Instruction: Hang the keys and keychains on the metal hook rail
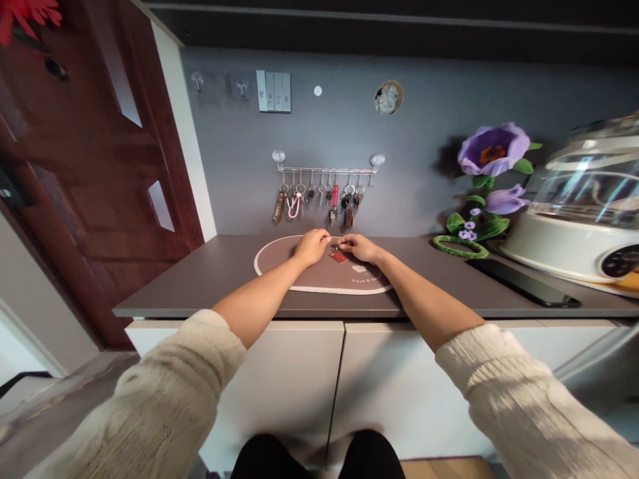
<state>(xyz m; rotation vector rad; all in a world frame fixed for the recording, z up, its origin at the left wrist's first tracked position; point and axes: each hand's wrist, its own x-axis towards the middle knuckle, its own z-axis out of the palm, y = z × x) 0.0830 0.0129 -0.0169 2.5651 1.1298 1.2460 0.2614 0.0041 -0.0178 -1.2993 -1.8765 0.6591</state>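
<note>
Both my hands reach out over a brown oval mat (299, 276) on the countertop. My left hand (312, 246) is closed in a loose fist, pinching something small and metallic at its fingertips. My right hand (360, 248) is also closed, its fingers pinched at a key set with a red tag (339, 256) that lies on the mat between the two hands. The two hands almost meet above the tag. On the wall just behind them hangs a hook rail (327, 170) with several keys and key fobs.
A dark wooden door (84, 166) stands at the left. Purple artificial flowers (492, 159) and a white appliance with a clear lid (579, 213) sit at the right. A black phone (526, 283) lies on the brown countertop (200, 279). White cabinet doors (299, 372) are below.
</note>
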